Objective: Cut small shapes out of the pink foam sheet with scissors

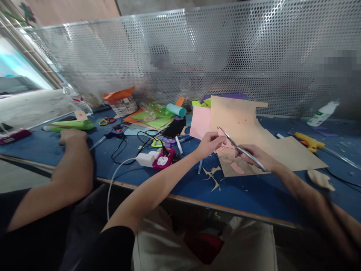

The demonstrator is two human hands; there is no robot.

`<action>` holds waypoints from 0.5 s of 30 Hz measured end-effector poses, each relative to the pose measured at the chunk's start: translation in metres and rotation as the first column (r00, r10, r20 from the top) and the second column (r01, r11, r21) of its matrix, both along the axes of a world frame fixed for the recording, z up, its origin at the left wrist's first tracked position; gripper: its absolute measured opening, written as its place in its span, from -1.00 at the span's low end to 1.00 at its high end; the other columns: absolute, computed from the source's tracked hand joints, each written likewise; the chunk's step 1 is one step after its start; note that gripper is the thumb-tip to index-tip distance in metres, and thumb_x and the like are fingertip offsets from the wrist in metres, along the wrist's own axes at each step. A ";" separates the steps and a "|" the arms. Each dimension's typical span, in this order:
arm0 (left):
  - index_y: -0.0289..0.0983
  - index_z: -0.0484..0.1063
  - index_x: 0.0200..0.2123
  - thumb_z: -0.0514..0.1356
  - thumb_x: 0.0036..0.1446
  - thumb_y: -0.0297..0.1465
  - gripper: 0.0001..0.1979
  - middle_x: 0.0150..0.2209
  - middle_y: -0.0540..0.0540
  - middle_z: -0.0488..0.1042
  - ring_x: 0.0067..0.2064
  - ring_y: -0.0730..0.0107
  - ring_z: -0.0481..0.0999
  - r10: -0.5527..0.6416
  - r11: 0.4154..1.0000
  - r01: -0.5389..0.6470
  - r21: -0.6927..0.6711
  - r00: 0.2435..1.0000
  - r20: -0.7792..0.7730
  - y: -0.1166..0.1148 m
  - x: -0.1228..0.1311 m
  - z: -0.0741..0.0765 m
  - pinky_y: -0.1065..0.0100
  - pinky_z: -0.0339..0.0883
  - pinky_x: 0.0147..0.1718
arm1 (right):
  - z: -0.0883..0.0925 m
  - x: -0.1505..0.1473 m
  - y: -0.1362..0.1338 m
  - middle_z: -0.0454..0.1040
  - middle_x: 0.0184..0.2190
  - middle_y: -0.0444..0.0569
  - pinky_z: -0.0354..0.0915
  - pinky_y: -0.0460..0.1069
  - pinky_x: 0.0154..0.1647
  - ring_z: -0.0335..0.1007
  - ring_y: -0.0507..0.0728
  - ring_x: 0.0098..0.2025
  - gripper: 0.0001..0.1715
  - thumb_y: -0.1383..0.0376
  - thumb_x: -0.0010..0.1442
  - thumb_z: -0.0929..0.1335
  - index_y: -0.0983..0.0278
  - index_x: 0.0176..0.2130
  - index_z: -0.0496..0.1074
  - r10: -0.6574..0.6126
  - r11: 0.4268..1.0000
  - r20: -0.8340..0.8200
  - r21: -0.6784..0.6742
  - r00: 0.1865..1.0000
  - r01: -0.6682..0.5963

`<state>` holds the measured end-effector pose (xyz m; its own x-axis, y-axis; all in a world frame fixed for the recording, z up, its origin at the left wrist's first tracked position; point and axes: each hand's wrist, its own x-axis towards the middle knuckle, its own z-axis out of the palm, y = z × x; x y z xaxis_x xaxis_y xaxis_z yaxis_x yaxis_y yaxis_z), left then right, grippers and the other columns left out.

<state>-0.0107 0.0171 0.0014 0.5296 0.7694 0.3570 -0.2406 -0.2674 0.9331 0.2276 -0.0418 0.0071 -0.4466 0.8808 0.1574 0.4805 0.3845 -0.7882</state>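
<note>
My left hand (212,143) pinches a small pink paper piece (222,135) above the work surface. Beside it, my right hand (252,156) is closed on metal scissors (234,145), whose slightly parted blades point up and left, next to the pink piece. Under and behind both hands lie large tan paper sheets (234,116), with a pink sheet (200,122) at their left. A pink scrap (237,168) rests on the tan paper near its front edge. Thin tan offcuts (213,177) lie on the blue table (175,184) in front of my left hand.
Left of my hands are a magenta power block (165,160) with white plugs, cables and a white marker (179,145). A yellow glue gun (308,142) and white bottle (323,113) stand right. Another person's arm (75,162) rests at left. A perforated metal screen (191,56) runs behind.
</note>
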 end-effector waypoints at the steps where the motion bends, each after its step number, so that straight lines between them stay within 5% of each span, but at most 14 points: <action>1: -0.31 0.51 -0.43 0.38 0.19 0.02 -0.52 -0.66 0.13 0.14 -0.58 0.59 0.09 -0.003 1.000 0.003 0.001 1.000 -0.012 0.000 0.000 0.000 0.40 -0.05 -0.53 | 0.002 0.000 0.000 0.28 -0.60 -0.16 0.09 -0.07 -0.59 0.10 0.01 -0.60 -0.33 -0.26 0.08 0.33 0.30 -0.35 0.49 0.002 1.000 0.009 0.013 1.000 -0.002; 8: -0.29 0.46 -0.44 0.36 0.20 0.00 -0.54 -0.68 0.12 0.19 -0.60 0.58 0.14 0.061 0.998 -0.061 -0.003 0.998 0.031 -0.001 0.003 0.003 0.41 0.00 -0.55 | 0.001 -0.006 -0.001 0.31 -0.60 -0.15 0.11 -0.06 -0.55 0.16 0.02 -0.58 -0.37 -0.21 0.07 0.35 0.31 -0.36 0.51 -0.049 0.999 -0.053 0.012 0.997 0.049; 12: -0.27 0.42 -0.42 0.34 0.21 0.07 -0.49 -0.63 0.11 0.21 -0.58 0.57 0.19 0.204 0.979 -0.200 -0.041 0.971 0.123 0.002 0.005 0.004 0.42 0.06 -0.53 | -0.008 -0.010 0.005 0.32 -0.64 -0.17 0.14 -0.06 -0.56 0.21 0.04 -0.64 -0.44 -0.16 0.12 0.32 0.28 -0.32 0.51 -0.231 0.973 -0.065 0.005 0.971 0.232; 15: -0.30 0.48 -0.34 0.33 0.21 0.15 -0.43 -0.53 0.07 0.29 -0.52 0.56 0.24 0.262 0.965 -0.263 0.000 0.958 0.117 0.008 0.006 0.002 0.42 0.13 -0.51 | -0.015 -0.002 0.016 0.45 -0.57 -0.09 0.16 -0.05 -0.52 0.31 0.09 -0.57 -0.53 -0.08 0.17 0.33 0.26 -0.33 0.51 -0.394 0.913 0.024 0.122 0.919 0.389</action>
